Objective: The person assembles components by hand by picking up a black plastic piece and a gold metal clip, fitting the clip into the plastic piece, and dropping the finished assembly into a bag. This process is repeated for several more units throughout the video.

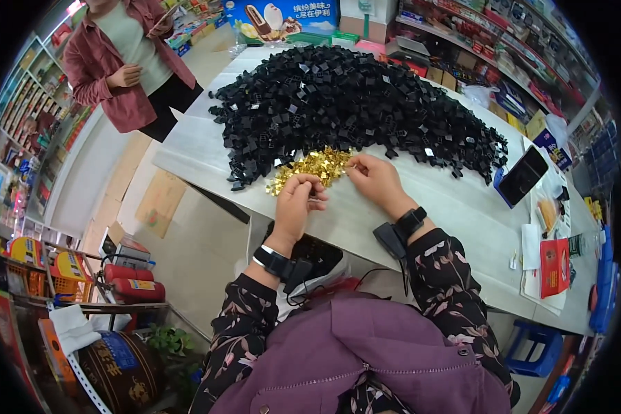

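Nearest the camera, a purple garment (366, 359) over the lap, floral sleeves (445, 276) rising from the lower edge, a black band with a small unit on each wrist. To the lower left, on the floor, red fire extinguishers (132, 281) lying on their sides and a potted plant (169, 339). To the lower right, a blue stool (535, 345).

Next, the pale white table (455, 214), running from upper left to lower right. Left hand (298, 203) resting at the near edge of the gold pile, fingers curled and pressed together, apparently pinching a small gold piece; too small to be sure. Right hand (374, 176) just beside it, thumb and forefinger pinched on something tiny at the pile's right edge; what exactly, cannot tell.

Between and just beyond the hands, a small heap of gold metal clips (314, 169), long axis slanting from lower left to upper right, touching the black mass behind. Single pieces too small to tell which way each points.

Farther on, a big mound of black plastic parts (352, 103), stretched across the table. At right, a dark phone (523, 176) propped up, a red booklet (553, 265), papers.

Farthest, shop shelves (504, 41) crowded with goods, and at upper left a standing person in a maroon jacket (107, 69).
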Available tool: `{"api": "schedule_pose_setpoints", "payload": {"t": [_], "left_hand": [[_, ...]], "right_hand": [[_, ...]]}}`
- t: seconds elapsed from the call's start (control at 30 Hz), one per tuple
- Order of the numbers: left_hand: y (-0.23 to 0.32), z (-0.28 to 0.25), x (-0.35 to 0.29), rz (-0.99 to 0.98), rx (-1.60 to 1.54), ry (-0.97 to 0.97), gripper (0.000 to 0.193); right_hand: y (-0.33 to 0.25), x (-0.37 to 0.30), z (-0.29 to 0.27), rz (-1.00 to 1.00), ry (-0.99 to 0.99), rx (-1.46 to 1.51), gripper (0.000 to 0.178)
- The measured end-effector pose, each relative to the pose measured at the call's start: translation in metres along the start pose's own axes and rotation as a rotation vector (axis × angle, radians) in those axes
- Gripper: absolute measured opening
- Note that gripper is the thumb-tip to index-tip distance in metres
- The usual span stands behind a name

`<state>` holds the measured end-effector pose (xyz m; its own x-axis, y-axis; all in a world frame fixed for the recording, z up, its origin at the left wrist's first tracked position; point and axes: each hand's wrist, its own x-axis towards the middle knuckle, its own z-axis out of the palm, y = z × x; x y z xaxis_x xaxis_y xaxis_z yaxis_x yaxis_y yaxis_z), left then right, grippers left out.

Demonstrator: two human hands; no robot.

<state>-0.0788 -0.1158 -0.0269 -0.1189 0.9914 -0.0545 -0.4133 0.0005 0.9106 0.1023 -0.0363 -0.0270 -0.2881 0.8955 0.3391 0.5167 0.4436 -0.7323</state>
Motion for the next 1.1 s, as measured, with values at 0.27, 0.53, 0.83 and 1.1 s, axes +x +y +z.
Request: {"api": "schedule_pose_setpoints", "payload": {"t": [0.27,0.53,0.83,1.1], "left_hand": [[0.038,-0.03,0.027,0.003,0.295,0.061,0.016],[0.051,-0.023,0.091,0.391,1.224,-0.086,0.02],[0.051,0.005,0.111,0.411,1.544,0.237,0.031],[0.061,-0.005,0.124,0.528,1.461,0.162,0.026]], "right_hand": [[0.007,0.0,-0.005,-0.03,-0.011,0.003,0.014],[0.001,0.005,-0.012,0.029,-0.043,0.063,0.015],[0.006,-0.009,-0.007,-0.152,0.022,0.026,0.013],[0.01,0.003,-0.002,0.024,-0.046,0.359,0.012]]}}
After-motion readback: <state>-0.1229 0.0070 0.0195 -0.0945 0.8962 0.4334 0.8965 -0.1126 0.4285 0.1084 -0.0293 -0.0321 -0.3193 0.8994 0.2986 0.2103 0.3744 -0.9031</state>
